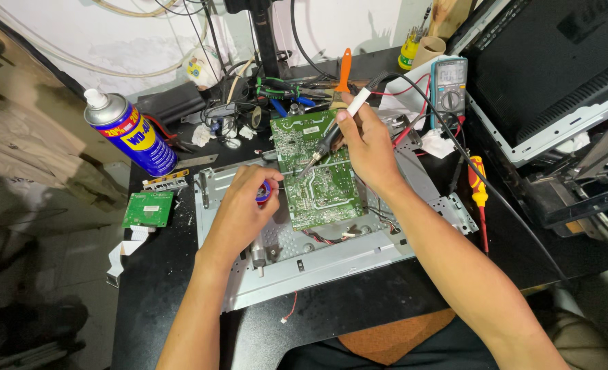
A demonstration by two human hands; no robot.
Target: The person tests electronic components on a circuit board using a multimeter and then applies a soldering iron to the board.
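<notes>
A green circuit board (318,185) lies solder side up on a grey metal chassis plate (318,264) on the black bench. My right hand (362,140) grips a soldering iron (331,137) like a pen, its tip down on the upper middle of the board. My left hand (246,205) holds a small spool of solder wire (263,192), and the thin wire runs right toward the iron's tip. Both forearms reach in from the bottom of the view.
A blue spray can (129,130) stands at the left, with a small green board (148,208) below it. A multimeter (449,83) sits at the back right, a red-and-yellow screwdriver (478,195) at the right, pliers and tangled cables (276,89) behind the board, a dark monitor housing (557,68) far right.
</notes>
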